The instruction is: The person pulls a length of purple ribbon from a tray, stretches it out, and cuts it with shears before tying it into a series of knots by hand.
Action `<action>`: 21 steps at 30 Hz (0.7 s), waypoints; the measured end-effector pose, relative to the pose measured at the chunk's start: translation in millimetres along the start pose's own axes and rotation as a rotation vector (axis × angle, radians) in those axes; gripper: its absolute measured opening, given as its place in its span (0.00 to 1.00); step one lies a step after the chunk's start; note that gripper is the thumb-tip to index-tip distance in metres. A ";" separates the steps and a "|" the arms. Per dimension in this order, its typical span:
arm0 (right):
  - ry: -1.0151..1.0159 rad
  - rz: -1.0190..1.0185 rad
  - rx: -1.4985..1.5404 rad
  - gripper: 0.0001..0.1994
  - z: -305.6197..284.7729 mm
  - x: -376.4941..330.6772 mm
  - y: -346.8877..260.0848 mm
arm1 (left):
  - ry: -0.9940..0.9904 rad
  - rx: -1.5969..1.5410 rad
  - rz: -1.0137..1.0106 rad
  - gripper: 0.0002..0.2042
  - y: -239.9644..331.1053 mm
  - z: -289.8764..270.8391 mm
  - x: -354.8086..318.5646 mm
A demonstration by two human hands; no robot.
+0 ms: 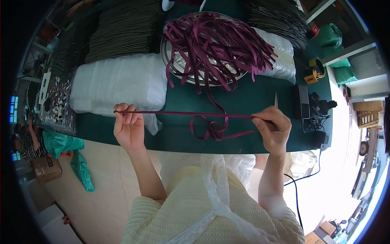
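Observation:
A narrow burgundy ribbon (183, 113) is stretched straight between my two hands over the near part of the green table. My left hand (129, 127) pinches one end between thumb and fingers, beside a white plastic-wrapped bundle. At the other end my right hand (274, 127) grips the ribbon with thumb against bent fingers. Below the taut strip, a looped length of burgundy ribbon (216, 134) lies on the table. A heap of burgundy ribbons (215, 49) fills a round metal tray (165, 61) farther back, and one strand trails from it toward my hands.
The white wrapped bundle (120, 81) lies left on the green table (174, 140). Dark thin strands (122, 30) are piled behind it. Pointed metal scissors or tweezers (276, 100), a black power adapter (301, 101) with cables and yellow tape (315, 73) sit right. A tray of small parts (59, 101) is far left.

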State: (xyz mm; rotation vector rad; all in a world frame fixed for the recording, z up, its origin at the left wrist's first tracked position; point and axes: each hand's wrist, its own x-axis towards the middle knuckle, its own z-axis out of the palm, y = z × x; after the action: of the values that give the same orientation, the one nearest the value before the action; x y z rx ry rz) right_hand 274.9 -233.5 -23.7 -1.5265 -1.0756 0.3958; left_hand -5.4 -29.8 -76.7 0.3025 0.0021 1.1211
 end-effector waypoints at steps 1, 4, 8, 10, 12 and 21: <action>-0.026 -0.016 -0.016 0.05 1.3 0.7 -1.9 | 0.053 -0.025 -0.003 0.01 -0.9 3.5 -0.1; -0.037 -0.030 0.009 0.04 0.4 -0.8 -3.1 | 0.152 -0.044 -0.033 0.02 -1.4 2.1 -2.1; -0.050 -0.022 -0.063 0.03 -0.8 -0.7 -6.1 | 0.220 0.002 -0.108 0.03 4.9 -14.0 -5.6; -0.074 -0.013 -0.077 0.04 -2.1 -0.6 -6.7 | 0.259 0.149 -0.130 0.04 9.5 -17.8 -8.9; -0.104 -0.004 -0.085 0.04 -4.6 -0.7 -8.0 | 0.291 0.343 -0.085 0.06 11.9 -16.6 -14.5; -0.461 -0.229 -0.255 0.05 11.9 3.0 -14.3 | -0.365 1.285 -0.055 0.21 -74.1 68.7 -20.9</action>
State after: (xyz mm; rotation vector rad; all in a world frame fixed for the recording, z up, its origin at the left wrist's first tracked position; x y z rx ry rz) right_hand 261.8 -225.3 -13.0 -1.5472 -1.6984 0.4767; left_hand 61.5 -94.1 -31.8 1.6322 0.4161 0.8626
